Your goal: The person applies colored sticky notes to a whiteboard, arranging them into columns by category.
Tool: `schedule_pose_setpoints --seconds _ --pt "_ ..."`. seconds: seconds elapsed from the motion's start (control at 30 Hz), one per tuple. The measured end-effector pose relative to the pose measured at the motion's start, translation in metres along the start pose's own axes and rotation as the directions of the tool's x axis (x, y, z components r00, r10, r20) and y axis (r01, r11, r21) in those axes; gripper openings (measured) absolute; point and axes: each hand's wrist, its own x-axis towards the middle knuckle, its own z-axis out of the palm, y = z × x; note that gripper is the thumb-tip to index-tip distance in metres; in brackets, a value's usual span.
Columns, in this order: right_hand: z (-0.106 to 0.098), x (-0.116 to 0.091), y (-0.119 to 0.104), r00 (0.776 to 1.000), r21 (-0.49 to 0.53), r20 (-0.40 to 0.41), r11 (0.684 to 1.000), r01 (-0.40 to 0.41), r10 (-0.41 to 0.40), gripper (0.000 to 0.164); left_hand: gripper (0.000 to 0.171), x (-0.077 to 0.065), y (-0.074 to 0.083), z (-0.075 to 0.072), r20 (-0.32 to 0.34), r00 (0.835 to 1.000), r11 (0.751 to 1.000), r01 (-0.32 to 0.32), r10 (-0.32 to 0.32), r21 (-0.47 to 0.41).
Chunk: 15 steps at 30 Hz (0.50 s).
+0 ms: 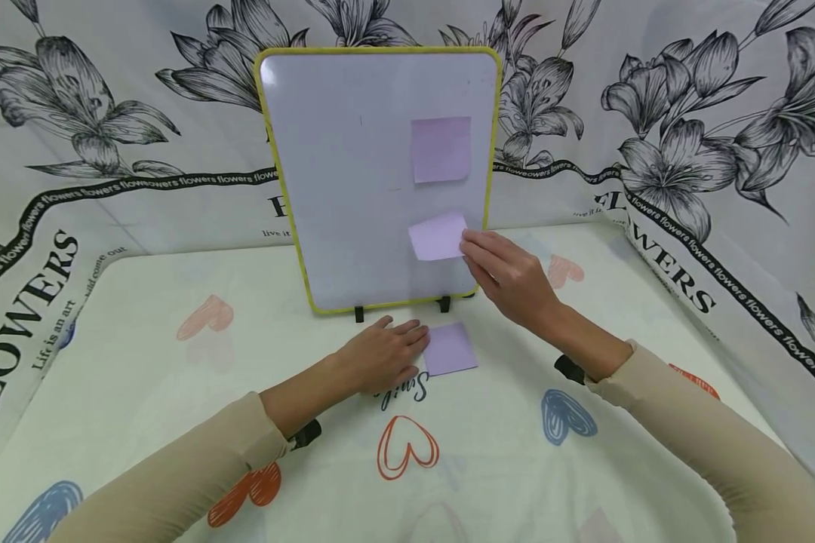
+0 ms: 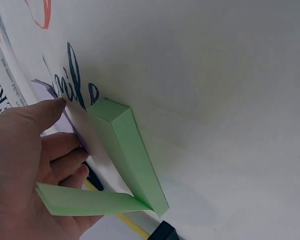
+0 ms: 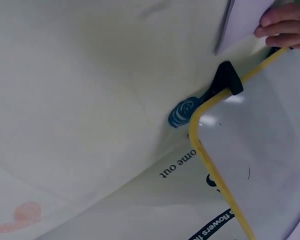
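Observation:
My right hand (image 1: 512,275) pinches a purple sticky note (image 1: 438,237) by its right edge, held at the lower right of the whiteboard (image 1: 353,181). Another purple sticky note (image 1: 441,149) is stuck flat above it. On the table, my left hand (image 1: 383,354) lies palm down with its fingertips at the left edge of a purple sticky note pad (image 1: 451,349). A green sticky note pad (image 2: 127,155) shows beside that hand in the left wrist view, its upper sheets bent up against the palm. The hand hides this green pad in the head view.
The whiteboard has a yellow frame (image 1: 287,204) and stands upright on black feet (image 1: 444,304). A white tablecloth (image 1: 136,377) with printed hearts covers the table. Behind hangs a cloth (image 1: 210,143) with black flower prints.

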Motion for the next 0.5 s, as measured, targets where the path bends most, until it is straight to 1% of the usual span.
schedule_pose_setpoints --seconds 0.27,0.5 --pt "0.01 0.007 0.007 0.994 -0.005 -0.089 0.998 -0.061 0.06 0.023 0.054 -0.001 0.001 -0.004 0.011 1.0 1.0 0.007 -0.007 0.02" --pt "0.02 0.008 0.013 0.985 0.001 -0.118 0.992 -0.124 0.123 0.021 0.053 0.0 0.001 -0.002 -0.007 1.0 1.0 0.004 -0.004 0.03"
